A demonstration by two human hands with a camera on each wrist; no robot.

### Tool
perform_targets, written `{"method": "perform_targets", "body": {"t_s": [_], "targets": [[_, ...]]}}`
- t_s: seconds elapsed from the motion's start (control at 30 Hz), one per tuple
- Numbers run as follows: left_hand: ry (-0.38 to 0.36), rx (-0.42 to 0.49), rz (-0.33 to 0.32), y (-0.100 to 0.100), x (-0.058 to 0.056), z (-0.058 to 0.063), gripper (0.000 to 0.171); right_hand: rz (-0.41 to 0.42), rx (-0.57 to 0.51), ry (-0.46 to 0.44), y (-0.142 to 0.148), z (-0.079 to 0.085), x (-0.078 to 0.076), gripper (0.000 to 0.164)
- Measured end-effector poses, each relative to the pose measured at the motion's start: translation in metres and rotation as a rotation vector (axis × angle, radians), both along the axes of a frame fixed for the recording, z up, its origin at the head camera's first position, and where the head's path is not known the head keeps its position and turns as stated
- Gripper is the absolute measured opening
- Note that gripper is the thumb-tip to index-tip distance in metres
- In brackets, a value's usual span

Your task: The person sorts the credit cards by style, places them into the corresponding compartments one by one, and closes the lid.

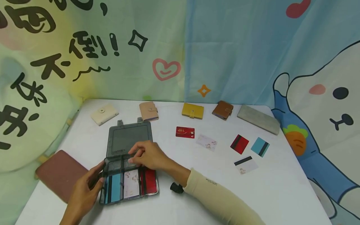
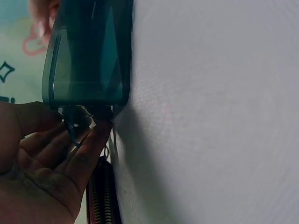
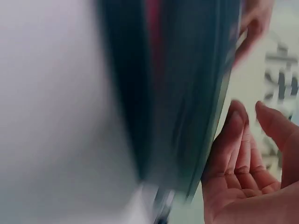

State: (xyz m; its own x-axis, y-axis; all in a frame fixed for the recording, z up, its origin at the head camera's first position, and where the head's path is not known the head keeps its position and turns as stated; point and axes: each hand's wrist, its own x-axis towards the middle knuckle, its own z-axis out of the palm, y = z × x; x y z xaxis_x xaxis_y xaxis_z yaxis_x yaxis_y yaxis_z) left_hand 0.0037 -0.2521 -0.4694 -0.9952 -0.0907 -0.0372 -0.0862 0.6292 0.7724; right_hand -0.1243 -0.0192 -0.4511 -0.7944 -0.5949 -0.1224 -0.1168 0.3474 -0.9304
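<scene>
Plastic box (image 1: pixel 113 165) holds cards (image 1: pixel 131 183) along its near side; my left hand (image 1: pixel 86 189) grips its left edge; my right hand (image 1: pixel 148 155), released, is above its middle.

A fabric backdrop (image 1: pixel 230 62) hangs behind the white surface (image 1: pixel 281 187) and spans the full width of the head view. A vertical line divides it: yellow-green at left, light blue at right. The left section carries large black characters (image 1: pixel 90 45) and a pink heart outline (image 1: pixel 154 67). The right section carries a solid heart (image 1: pixel 298 9) and a white cartoon animal (image 1: pixel 312 109) in blue with a carrot (image 1: pixel 296 143). Lighting is diffuse; shadows on the surface are soft-edged.
</scene>
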Motion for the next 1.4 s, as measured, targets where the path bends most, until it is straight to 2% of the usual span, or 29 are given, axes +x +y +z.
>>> {"method": "perform_targets", "body": {"t_s": [0.1,0.2,0.3,0.4,0.5,0.6,0.67,0.77,0.87,0.97,1.17,1.4], "targets": [[0.007,-0.020,0.000,0.000,0.000,0.000,0.056,-0.077,0.027,0.048,0.022,-0.003,-0.029,0.028],[0.017,-0.028,-0.003,0.000,0.000,0.000,0.055,-0.181,0.065,0.049,0.047,-0.006,-0.057,0.033],[0.029,-0.018,-0.009,-0.001,0.001,-0.001,0.054,-0.251,0.126,0.028,0.074,-0.007,-0.081,0.038],[0.037,-0.011,-0.014,-0.002,0.001,-0.001,0.054,-0.282,0.251,0.050,0.099,-0.010,-0.099,0.043],[0.029,-0.010,-0.014,-0.003,0.001,0.000,0.054,-0.293,0.413,0.091,0.118,-0.015,-0.109,0.049],[0.026,-0.006,-0.014,-0.003,0.000,0.000,0.054,-0.297,0.559,0.135,0.131,-0.018,-0.112,0.055],[0.033,-0.001,-0.017,-0.004,0.001,0.000,0.054,-0.297,0.614,0.145,0.135,-0.020,-0.111,0.057],[0.051,0.009,-0.022,-0.004,0.001,-0.001,0.054,-0.286,0.645,0.157,0.137,-0.022,-0.109,0.053],[0.058,0.009,-0.022,-0.003,0.001,-0.001,0.055,-0.284,0.626,0.169,0.136,-0.022,-0.106,0.041],[0.056,0.010,-0.020,-0.003,0.001,0.000,0.055,-0.252,0.568,0.195,0.133,-0.021,-0.102,0.029],[0.068,0.024,-0.026,-0.003,0.001,-0.001,0.054,-0.112,0.402,0.222,0.126,-0.017,-0.088,0.018],[0.063,0.013,-0.021,-0.003,0.000,-0.001,0.055,-0.049,0.139,0.143,0.111,-0.002,-0.055,0.034]]}}
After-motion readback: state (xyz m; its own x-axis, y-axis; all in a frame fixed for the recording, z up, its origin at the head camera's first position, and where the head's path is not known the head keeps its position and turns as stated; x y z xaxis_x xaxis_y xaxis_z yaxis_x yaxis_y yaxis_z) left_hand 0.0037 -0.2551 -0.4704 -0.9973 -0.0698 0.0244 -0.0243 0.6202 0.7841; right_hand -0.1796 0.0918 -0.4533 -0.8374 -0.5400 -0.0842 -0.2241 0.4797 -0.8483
